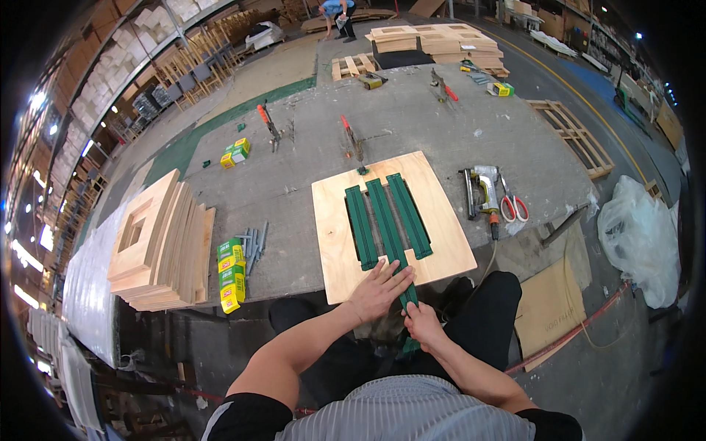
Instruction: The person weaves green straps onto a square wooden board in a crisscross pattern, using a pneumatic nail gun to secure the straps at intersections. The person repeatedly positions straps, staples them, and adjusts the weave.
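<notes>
A plywood panel (450, 242) with a cut-out lies at the front edge of the table before me. Three green webbing straps (358, 228) run lengthwise across its opening. My left hand (382, 290) lies flat, fingers stretched, over the middle strap and the panel's near edge. Just below it, my right hand (424, 325) is closed around the loose end of that middle strap (391, 231), which hangs past the panel's edge toward my lap. A pneumatic staple gun (483, 187) rests to the right of the panel, with red-handled scissors (513, 203) beside it.
A stack of cut-out plywood panels (158, 242) stands at the left, near yellow-green boxes (231, 273) and loose staple strips (254, 246). Toggle clamps (353, 143) rise from the grey table (294, 198). More panels (456, 42) are piled beyond; another person (338, 15) bends over far off.
</notes>
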A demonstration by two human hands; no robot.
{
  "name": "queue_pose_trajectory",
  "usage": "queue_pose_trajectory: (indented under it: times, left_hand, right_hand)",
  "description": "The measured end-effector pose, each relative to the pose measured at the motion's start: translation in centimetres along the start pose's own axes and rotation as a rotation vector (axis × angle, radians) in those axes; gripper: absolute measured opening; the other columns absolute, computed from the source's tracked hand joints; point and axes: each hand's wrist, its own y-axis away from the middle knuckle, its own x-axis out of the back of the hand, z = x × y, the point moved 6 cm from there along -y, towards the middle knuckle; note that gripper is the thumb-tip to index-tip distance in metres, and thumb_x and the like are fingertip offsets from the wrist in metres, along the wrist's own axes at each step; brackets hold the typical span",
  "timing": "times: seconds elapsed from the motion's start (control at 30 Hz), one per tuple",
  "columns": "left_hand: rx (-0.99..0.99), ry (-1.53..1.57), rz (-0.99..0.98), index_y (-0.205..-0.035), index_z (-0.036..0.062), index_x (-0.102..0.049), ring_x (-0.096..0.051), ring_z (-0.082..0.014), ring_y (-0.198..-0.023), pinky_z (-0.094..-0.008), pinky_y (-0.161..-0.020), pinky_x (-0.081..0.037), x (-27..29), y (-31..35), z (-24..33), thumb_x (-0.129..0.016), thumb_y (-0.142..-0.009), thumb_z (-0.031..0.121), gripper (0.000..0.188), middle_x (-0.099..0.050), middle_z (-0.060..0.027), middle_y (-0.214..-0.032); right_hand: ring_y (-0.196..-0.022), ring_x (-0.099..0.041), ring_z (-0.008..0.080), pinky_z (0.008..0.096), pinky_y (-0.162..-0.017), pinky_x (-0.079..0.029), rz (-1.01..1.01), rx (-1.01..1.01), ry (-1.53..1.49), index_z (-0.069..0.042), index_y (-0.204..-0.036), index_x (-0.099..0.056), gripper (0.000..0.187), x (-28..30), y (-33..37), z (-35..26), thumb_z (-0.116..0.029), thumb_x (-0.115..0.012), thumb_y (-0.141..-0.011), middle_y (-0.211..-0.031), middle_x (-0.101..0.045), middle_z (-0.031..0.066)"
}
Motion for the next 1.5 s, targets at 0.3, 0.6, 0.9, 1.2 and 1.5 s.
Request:
queue_pose_trajectory:
  times: [0.3, 0.6, 0.9, 1.2, 1.5]
  left_hand:
    - [0.041, 0.174, 0.015, -0.156, 0.009, -0.042, -0.033, -0.0369, -0.151, -0.0523, -0.125, -0.025, -0.4, 0.5, -0.3, -0.062, -0.085, 0.014, 0.073, -0.038, -0.01, -0.164]
    - [0.523, 0.808, -0.058, -0.135, 0.005, -0.06, -0.064, -0.0411, -0.117, -0.0493, -0.104, -0.05, -1.9, 5.1, 3.7, -0.064, -0.098, 0.028, 0.044, -0.066, -0.0227, -0.128]
    - [0.774, 1.135, -0.121, -0.137, 0.0033, -0.058, -0.058, -0.0441, -0.126, -0.0471, -0.106, -0.045, -10.8, 1.4, 0.5, -0.047, -0.106, 0.052, 0.059, -0.064, -0.0274, -0.131]
    - [0.493, 0.768, 0.099, -0.138, 0.0126, -0.061, -0.058, -0.0388, -0.127, -0.0491, -0.109, -0.044, -12.1, 0.5, -1.4, -0.048, -0.103, 0.058, 0.059, -0.063, -0.0174, -0.137]
    - [0.361, 0.324, 0.173, -0.137, 0.0151, -0.059, -0.061, -0.0328, -0.125, -0.0506, -0.106, -0.048, -5.7, -1.3, -3.6, -0.044, -0.104, 0.055, 0.054, -0.065, -0.0129, -0.132]
  right_hand:
    - [-0.056, -0.043, 0.0095, 0.0282, -0.051, -0.036, 0.058, 0.141, 0.303, -0.007, -0.088, -0.059, 0.037, 1.0, -4.5, 2.7, -0.034, -0.047, -0.111, -0.066, -0.051, -0.001]
    - [-0.066, -0.057, 0.0209, 0.038, -0.065, -0.047, -0.111, 0.318, 0.507, -0.002, -0.086, -0.06, 0.05, 1.9, -8.7, 2.8, -0.043, -0.043, -0.111, -0.071, -0.059, 0.0075]
    - [-0.124, -0.057, 0.0458, 0.0477, -0.105, -0.045, -0.223, 0.263, 0.701, 0.004, -0.123, -0.062, 0.035, 2.8, -11.1, 4.3, -0.02, -0.046, -0.104, -0.126, -0.063, 0.032]
    - [-0.121, -0.057, 0.0494, 0.0501, -0.105, -0.047, -0.111, 0.19, 1.065, 0.002, -0.128, -0.06, 0.038, 2.7, -8.3, 1.3, -0.024, -0.048, -0.103, -0.129, -0.062, 0.0296]
    - [-0.076, -0.073, 0.0278, 0.0416, -0.071, -0.056, 0.5, 0.444, 0.958, 0.0, -0.102, -0.07, 0.028, 18.2, -6.7, -23.7, -0.027, -0.066, -0.096, -0.083, -0.073, 0.0144]
